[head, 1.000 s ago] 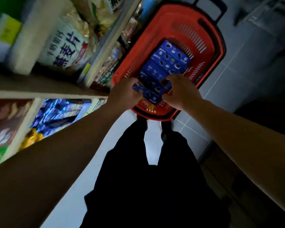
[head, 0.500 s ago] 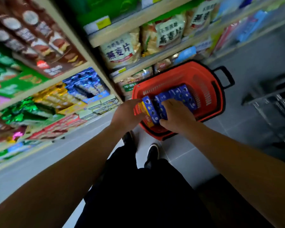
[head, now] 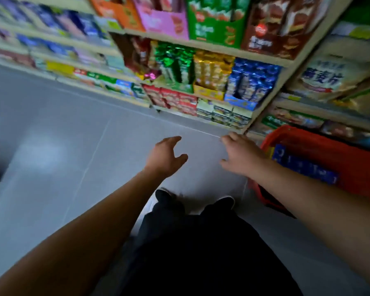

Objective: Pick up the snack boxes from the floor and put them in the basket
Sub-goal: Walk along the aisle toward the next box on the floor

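Down at the three o'clock side of the aisle sits the red plastic shopping basket (head: 359,165) on the grey tiled floor (head: 73,159), pushed close against the foot of the stocked snack shelves (head: 212,86). Inside it lie the blue rectangular cardboard snack boxes (head: 303,167), flat along the bottom, with a sliver of yellow packaging at their ten o'clock end. The picture is smeared there, so I cannot count them.

Both hands are out over bare tile, holding nothing. The person's left hand (head: 166,159) hangs at about twelve o'clock from the dark shoes (head: 192,199), its grip spread, fingers loosely arched and thumb apart. The right hand (head: 241,155) hovers just beside the basket's near rim, at two o'clock from the shoes, fingers likewise splayed and relaxed, palm down.

I see no box lying on the stretch of floor in view; whether more wait outside the frame I cannot tell.

As for handling, these look like light, stiff cartons, probably with a glossy printed skin that can slide against a neighbour. I would judge them easy to crush at the broad faces and firmer along the long edges, so the sensible hold is across the narrow sides, thumb on one long edge and fingers on the other. Several pressed together end to end between two palms should carry as a block, provided the squeeze stays even.
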The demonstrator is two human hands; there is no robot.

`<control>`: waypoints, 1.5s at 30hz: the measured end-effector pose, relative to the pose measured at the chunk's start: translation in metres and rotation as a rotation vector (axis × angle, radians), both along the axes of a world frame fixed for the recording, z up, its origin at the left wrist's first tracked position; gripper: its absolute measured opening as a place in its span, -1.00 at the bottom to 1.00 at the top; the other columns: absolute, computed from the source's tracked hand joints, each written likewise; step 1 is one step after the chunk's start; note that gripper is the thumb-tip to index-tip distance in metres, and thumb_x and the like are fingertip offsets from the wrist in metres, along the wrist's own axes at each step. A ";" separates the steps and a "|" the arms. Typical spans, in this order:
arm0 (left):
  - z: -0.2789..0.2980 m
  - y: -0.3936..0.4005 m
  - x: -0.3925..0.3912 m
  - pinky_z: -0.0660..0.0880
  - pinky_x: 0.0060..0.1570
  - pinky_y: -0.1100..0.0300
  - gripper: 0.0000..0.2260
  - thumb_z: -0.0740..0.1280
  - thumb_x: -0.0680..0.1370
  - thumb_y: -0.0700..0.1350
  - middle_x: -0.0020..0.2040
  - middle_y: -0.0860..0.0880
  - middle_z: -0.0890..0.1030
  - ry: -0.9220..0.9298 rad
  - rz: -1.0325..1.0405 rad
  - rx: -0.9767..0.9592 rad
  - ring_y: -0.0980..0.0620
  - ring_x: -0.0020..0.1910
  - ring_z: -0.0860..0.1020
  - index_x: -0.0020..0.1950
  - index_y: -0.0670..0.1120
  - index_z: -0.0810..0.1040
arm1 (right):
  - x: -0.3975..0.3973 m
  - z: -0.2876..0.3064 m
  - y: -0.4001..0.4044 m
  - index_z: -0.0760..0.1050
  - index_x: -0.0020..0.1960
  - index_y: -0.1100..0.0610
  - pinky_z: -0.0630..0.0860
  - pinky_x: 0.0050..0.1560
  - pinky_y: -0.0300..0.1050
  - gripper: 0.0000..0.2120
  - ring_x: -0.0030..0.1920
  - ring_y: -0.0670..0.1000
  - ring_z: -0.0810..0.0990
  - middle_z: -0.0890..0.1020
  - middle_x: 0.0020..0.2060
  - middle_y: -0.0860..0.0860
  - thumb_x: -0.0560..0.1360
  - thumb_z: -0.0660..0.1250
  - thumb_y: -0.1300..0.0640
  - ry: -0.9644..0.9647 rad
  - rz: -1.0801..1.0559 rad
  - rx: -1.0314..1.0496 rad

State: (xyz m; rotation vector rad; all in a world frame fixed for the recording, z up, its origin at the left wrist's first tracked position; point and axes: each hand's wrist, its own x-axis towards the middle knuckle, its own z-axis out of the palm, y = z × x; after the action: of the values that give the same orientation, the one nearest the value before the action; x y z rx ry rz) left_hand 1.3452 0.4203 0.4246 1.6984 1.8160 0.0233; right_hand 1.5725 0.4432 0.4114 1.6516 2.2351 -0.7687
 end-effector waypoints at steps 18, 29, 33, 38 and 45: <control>-0.018 -0.146 -0.336 0.33 0.33 0.10 -0.43 0.36 0.50 0.03 0.45 -0.04 0.41 -0.027 0.849 -0.039 -0.07 0.40 0.39 0.49 -0.02 0.34 | -0.422 0.008 0.002 0.30 0.42 0.09 0.35 0.30 -0.01 -0.42 0.35 0.13 0.37 0.38 0.34 0.05 0.46 0.31 -0.08 -0.073 0.779 0.010; -0.035 -0.208 -0.499 0.31 0.35 0.09 -0.42 0.35 0.50 0.03 0.47 -0.03 0.38 -0.024 1.360 -0.005 -0.06 0.42 0.36 0.50 -0.02 0.31 | -0.680 0.001 -0.017 0.28 0.46 0.07 0.35 0.33 -0.03 -0.37 0.38 0.12 0.35 0.38 0.39 0.01 0.44 0.31 -0.06 -0.044 1.249 0.034; -0.043 -0.215 -0.571 0.32 0.35 0.07 -0.41 0.34 0.49 0.04 0.49 0.00 0.35 -0.021 1.544 -0.021 -0.04 0.44 0.33 0.50 0.00 0.30 | -0.783 -0.005 -0.027 0.27 0.47 0.06 0.37 0.31 -0.03 -0.36 0.38 0.12 0.35 0.37 0.39 0.01 0.44 0.32 -0.06 0.001 1.388 -0.013; -0.035 -0.230 -0.649 0.31 0.36 0.08 -0.41 0.34 0.49 0.04 0.48 -0.01 0.36 -0.022 1.751 -0.007 -0.03 0.44 0.34 0.50 -0.01 0.30 | -0.907 -0.009 -0.048 0.26 0.47 0.05 0.36 0.31 0.00 -0.37 0.41 0.11 0.32 0.37 0.40 0.00 0.45 0.31 -0.06 -0.012 1.596 -0.019; -0.026 -0.301 -0.721 0.29 0.39 0.08 -0.41 0.34 0.49 0.04 0.47 -0.03 0.38 0.011 2.066 0.036 -0.04 0.44 0.34 0.50 -0.03 0.31 | -1.050 -0.012 -0.123 0.28 0.47 0.04 0.40 0.31 0.01 -0.37 0.38 0.14 0.35 0.38 0.39 0.02 0.45 0.33 -0.07 -0.053 1.881 -0.025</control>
State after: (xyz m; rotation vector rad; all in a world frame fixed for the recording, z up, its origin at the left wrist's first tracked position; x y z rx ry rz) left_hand 0.6242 0.1197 0.3986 -0.7426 2.6254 0.8306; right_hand 0.5224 0.3205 0.3997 -0.7422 2.3892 -0.1236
